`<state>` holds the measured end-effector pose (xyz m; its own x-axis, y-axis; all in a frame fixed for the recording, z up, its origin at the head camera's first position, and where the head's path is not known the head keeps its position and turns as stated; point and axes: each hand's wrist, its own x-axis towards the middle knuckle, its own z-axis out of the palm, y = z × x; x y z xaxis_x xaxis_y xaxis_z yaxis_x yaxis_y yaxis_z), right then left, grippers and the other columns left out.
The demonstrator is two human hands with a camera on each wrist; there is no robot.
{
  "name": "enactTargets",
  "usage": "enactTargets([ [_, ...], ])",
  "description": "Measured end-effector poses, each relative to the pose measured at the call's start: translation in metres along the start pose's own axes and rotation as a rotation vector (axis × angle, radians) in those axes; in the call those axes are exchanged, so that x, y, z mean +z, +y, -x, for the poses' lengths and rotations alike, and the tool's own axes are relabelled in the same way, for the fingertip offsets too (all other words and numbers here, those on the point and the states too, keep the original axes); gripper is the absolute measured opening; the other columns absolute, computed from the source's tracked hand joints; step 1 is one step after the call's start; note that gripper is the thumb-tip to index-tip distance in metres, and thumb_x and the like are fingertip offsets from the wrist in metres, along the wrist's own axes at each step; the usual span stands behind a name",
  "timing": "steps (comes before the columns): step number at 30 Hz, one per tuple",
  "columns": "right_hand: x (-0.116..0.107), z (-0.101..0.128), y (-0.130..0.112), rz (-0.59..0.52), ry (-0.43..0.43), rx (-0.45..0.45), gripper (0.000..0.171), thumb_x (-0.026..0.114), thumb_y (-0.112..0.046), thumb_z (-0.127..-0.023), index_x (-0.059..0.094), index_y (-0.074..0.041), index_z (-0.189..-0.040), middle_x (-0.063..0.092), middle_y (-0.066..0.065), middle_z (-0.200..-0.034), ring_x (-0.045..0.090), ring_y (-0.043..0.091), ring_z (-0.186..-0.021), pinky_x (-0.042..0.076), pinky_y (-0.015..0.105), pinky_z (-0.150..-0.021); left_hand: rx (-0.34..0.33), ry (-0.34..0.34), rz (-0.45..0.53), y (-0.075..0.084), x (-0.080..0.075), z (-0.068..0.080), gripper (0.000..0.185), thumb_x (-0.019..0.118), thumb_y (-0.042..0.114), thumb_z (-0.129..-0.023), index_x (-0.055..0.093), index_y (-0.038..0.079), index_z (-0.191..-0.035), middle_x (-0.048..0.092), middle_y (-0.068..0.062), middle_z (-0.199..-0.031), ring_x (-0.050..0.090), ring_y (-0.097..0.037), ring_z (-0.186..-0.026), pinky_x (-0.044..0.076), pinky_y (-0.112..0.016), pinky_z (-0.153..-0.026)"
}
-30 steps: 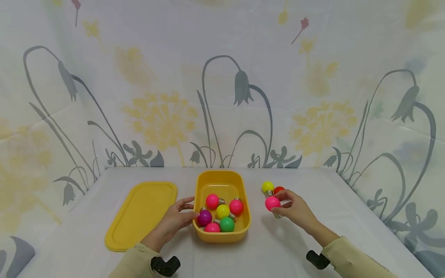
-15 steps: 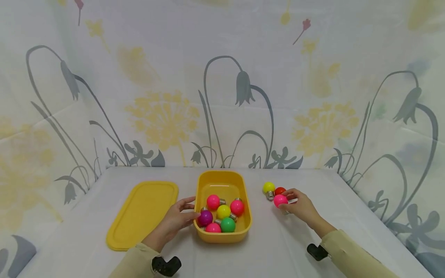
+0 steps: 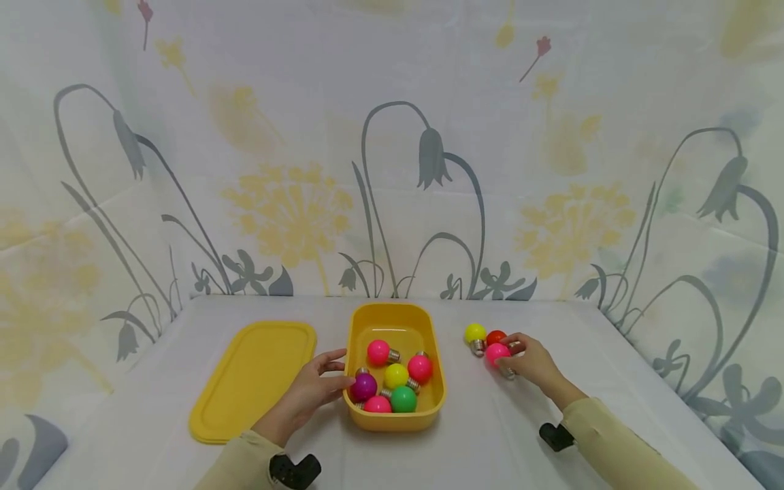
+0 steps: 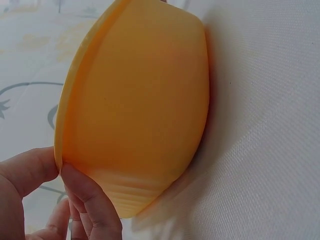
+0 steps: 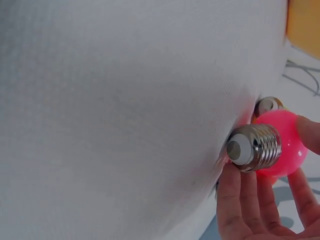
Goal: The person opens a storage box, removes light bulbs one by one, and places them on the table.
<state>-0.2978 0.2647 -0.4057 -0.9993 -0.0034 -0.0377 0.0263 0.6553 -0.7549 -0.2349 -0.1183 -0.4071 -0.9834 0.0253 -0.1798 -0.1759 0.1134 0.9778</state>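
Note:
A yellow plastic box (image 3: pixel 392 309) stands mid-table with several coloured bulbs inside, among them a purple bulb (image 3: pixel 364 386) and a green bulb (image 3: pixel 403 399). My left hand (image 3: pixel 339 373) holds the box's left rim; in the left wrist view thumb and fingers (image 4: pixel 87 200) pinch the edge of the box (image 4: pixel 145 100). Right of the box, my right hand (image 3: pixel 505 358) grips a pink bulb (image 3: pixel 495 353) low over the table. The right wrist view shows the pink bulb (image 5: pixel 287 145) with its metal screw base (image 5: pixel 252 147) pointing at the camera. A yellow bulb (image 3: pixel 474 333) and a red bulb (image 3: pixel 495 336) lie just beside it.
The box's flat yellow lid (image 3: pixel 254 380) lies on the white tablecloth to the left of my left hand. A flower-printed cloth backdrop closes off the back and both sides of the table.
My right hand has carried the pink bulb away from the box, back and down beside the red and yellow bulbs. The left hand has stayed on the box rim.

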Motion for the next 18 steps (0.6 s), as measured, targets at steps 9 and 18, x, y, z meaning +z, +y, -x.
enactTargets([
  [9, 0.002, -0.005, 0.002, 0.04, 0.009, -0.022, 0.039, 0.068, -0.011, -0.078, 0.055, 0.002, -0.112, 0.055, 0.016, -0.098, 0.052, 0.024, -0.077, 0.048, 0.03, -0.063, 0.003, -0.001, -0.006, -0.001, 0.0, -0.001, 0.061, 0.072, 0.009, -0.08, 0.046, 0.006, -0.135, 0.05, -0.016, -0.116, 0.053, -0.028, -0.101, 0.051, -0.039, -0.082],
  [18, -0.009, -0.002, -0.008, 0.052, 0.007, -0.039, 0.042, 0.069, -0.013, -0.081, 0.052, 0.005, -0.114, 0.055, 0.021, -0.102, 0.056, 0.025, -0.079, 0.053, 0.035, -0.068, -0.007, 0.004, -0.009, 0.0, 0.0, 0.0, 0.062, 0.073, 0.01, -0.079, 0.046, 0.006, -0.135, 0.05, -0.016, -0.116, 0.053, -0.028, -0.101, 0.051, -0.039, -0.082],
])
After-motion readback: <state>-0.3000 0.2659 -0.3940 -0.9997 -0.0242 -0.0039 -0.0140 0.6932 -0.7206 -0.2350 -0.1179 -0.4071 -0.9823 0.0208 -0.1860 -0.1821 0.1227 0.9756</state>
